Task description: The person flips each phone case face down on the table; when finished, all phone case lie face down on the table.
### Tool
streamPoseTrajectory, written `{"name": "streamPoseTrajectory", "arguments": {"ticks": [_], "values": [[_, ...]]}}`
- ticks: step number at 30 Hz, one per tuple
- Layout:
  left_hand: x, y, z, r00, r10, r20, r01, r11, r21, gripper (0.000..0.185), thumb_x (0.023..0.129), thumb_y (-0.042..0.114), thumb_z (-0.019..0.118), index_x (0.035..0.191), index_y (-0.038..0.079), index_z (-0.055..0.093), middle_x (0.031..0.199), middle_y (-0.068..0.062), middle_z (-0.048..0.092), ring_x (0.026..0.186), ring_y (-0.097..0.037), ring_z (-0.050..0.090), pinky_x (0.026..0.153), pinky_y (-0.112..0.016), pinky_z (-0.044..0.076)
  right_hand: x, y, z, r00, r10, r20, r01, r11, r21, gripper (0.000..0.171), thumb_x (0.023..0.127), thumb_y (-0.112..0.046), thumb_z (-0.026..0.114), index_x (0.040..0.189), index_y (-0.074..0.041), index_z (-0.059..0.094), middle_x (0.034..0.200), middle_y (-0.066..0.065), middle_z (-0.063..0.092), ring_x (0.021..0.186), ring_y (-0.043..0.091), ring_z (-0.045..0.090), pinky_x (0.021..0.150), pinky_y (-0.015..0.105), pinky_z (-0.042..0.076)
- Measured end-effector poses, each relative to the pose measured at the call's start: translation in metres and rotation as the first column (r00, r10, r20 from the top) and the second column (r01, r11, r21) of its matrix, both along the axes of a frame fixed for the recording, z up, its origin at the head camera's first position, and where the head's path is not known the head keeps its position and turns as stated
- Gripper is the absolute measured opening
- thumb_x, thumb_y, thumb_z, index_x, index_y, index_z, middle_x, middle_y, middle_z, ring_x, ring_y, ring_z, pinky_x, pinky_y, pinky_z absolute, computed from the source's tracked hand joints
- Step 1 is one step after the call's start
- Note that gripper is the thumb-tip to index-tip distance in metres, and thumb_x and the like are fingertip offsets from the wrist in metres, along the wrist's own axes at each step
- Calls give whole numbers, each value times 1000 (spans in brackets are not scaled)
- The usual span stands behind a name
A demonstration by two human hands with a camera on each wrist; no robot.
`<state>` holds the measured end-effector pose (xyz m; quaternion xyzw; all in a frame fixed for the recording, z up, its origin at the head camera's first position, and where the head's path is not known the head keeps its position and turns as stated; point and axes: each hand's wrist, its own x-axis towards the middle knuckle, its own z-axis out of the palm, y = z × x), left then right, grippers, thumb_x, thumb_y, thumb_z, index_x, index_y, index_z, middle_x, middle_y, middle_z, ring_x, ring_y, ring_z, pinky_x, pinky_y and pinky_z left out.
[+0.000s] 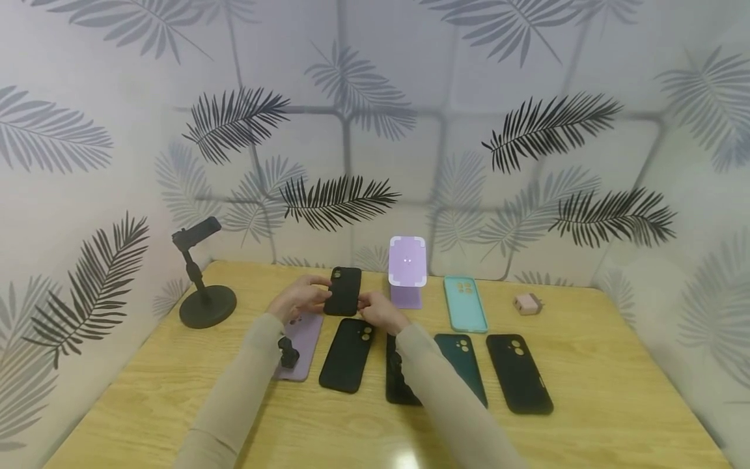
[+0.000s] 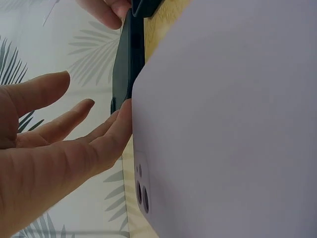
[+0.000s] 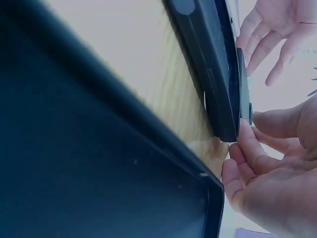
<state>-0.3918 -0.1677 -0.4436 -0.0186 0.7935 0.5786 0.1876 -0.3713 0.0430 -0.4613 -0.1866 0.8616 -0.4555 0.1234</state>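
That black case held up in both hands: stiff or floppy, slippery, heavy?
The black case is probably light: fingertips of the left hand and right hand alone carry it. Its thin, empty shell likely flexes if squeezed. The matte finish suggests decent grip rather than slipperiness.

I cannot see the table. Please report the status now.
Left hand and right hand both hold the black phone case above the table. Other cases lie below. Nothing blocks.
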Motion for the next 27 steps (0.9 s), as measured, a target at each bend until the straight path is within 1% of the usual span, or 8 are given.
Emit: {"name": "streamPoseTrajectory", "arguments": {"ticks": [3, 6, 9, 13, 17, 19, 24, 27], "values": [[3, -2, -1, 1000, -15, -12, 15, 1000, -10, 52, 99, 7, 53, 148, 1, 37, 154, -24, 35, 140, -38, 39, 108, -47, 46, 3, 2, -1, 1000, 8, 10, -9, 1000, 13, 46, 93, 6, 44, 139, 13, 45, 133, 27, 56, 122, 33, 53, 103, 41, 48], [10, -5, -1, 998, -26, -60, 23, 999, -42, 51, 100, 8, 52, 148, 0, 38, 151, -25, 39, 137, -39, 43, 107, -47, 46, 5, 6, -3, 1000, 23, 14, -23, 1000, 5, 44, 96, 5, 43, 140, 11, 45, 136, 27, 55, 130, 38, 49, 110, 48, 42], [20, -6, 0, 992, -39, -120, 26, 994, -108, 46, 99, 7, 52, 144, -1, 44, 146, -25, 45, 130, -39, 50, 102, -47, 50, 7, 11, -3, 1000, 27, 12, -27, 1000, -13, 42, 96, 6, 44, 137, 8, 50, 135, 26, 56, 128, 39, 51, 109, 49, 43], [34, -5, 0, 985, -82, -149, 57, 985, -164, 39, 97, 6, 55, 135, -2, 54, 137, -24, 55, 113, -33, 62, 90, -41, 56, 10, 16, -3, 1000, 18, -24, -18, 1000, 2, 38, 97, 2, 49, 134, 4, 56, 134, 22, 59, 127, 38, 53, 107, 49, 45], [44, 0, -1, 975, -163, -154, 137, 977, -163, 37, 93, 5, 58, 129, -3, 57, 120, -24, 63, 87, -28, 67, 74, -35, 57, 12, 20, 0, 996, 1, -86, 1, 1000, 26, 34, 96, 0, 54, 129, 3, 61, 129, 20, 63, 120, 37, 58, 103, 47, 49], [49, 4, -2, 970, -193, -150, 170, 974, -152, 36, 94, 3, 57, 129, -4, 57, 115, -23, 63, 81, -26, 65, 70, -34, 57, 16, 23, 3, 994, -8, -112, 13, 999, 43, 31, 95, -1, 57, 125, 3, 64, 124, 20, 65, 114, 36, 62, 98, 44, 53], [56, 14, -1, 972, -203, -116, 186, 973, -140, 35, 97, 1, 54, 132, -4, 55, 121, -25, 59, 90, -26, 64, 70, -35, 60, 24, 29, 9, 982, -14, -186, 42, 988, 150, 24, 91, -2, 63, 113, 5, 69, 110, 19, 71, 101, 32, 67, 85, 39, 58], [59, 18, -1, 978, -184, -100, 168, 974, -153, 36, 97, 0, 54, 133, -2, 54, 125, -25, 57, 98, -27, 64, 72, -36, 61, 31, 32, 12, 991, -16, -132, 44, 977, 209, 24, 91, -3, 64, 112, 5, 69, 109, 18, 71, 92, 25, 69, 79, 34, 59]]}}
